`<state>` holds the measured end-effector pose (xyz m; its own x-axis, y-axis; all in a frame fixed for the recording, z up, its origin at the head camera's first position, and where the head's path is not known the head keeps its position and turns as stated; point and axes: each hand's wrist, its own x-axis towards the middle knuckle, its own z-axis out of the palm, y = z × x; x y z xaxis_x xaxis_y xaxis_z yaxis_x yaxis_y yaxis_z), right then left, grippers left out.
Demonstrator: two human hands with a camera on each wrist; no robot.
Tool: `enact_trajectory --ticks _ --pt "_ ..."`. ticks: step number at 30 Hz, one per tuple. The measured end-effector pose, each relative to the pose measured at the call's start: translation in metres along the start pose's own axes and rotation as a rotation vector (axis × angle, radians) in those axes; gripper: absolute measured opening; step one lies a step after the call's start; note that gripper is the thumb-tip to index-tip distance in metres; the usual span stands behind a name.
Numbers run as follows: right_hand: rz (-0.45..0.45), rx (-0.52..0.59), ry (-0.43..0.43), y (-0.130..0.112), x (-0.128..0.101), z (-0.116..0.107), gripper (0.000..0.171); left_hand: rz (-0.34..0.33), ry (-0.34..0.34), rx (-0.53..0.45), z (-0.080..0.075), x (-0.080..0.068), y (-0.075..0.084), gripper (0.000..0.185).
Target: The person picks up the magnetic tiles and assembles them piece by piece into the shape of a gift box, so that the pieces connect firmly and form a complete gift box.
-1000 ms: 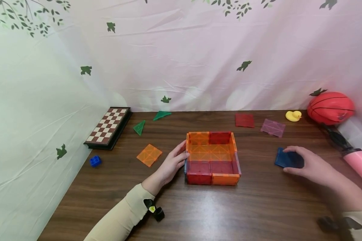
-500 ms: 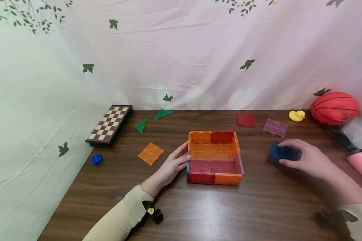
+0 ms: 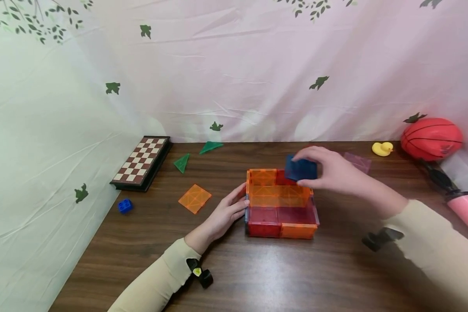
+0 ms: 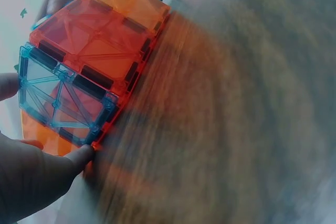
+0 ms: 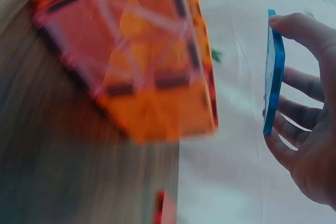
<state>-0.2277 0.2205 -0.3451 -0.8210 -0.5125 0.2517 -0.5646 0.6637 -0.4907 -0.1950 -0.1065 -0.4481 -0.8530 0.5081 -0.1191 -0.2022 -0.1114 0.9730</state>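
Observation:
My right hand point(image 3: 333, 173) pinches a square blue magnetic tile point(image 3: 299, 168) by its edges and holds it above the far right part of an open box built of tiles point(image 3: 263, 230). In the right wrist view, thumb and fingers grip opposite edges of the blue tile point(image 5: 274, 80), apart from the box. The box has orange, red and purple tiles. My left hand point(image 3: 220, 219) rests against its left wall with extended fingers. In the left wrist view, the thumb touches a corner of the wall's light blue tile point(image 4: 58, 95).
Left of the box lie an orange tile point(image 3: 195, 199), two green triangles point(image 3: 182, 163), a blue toy brick point(image 3: 125, 206) and a chessboard point(image 3: 142, 160). To the right are a purple tile point(image 3: 359, 162), a rubber duck point(image 3: 382, 149), a red ball point(image 3: 431, 139) and a pink pump point(image 3: 466, 214).
My right hand has lifted the blue tile from the table on the right and carried it left, over the box. My left hand has stayed at the box's left wall.

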Motion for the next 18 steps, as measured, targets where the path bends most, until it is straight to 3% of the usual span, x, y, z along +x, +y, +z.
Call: enact_trajectory --ticks 9,18 --pt "-0.036 0.009 -0.179 -0.029 0.061 0.035 0.055 0.014 -0.012 -0.017 -0.003 -0.002 -0.002 0.067" --pt "-0.057 -0.007 -0.256 -0.034 0.07 0.061 0.056 0.005 -0.013 -0.027 -0.002 -0.001 -0.001 0.066"
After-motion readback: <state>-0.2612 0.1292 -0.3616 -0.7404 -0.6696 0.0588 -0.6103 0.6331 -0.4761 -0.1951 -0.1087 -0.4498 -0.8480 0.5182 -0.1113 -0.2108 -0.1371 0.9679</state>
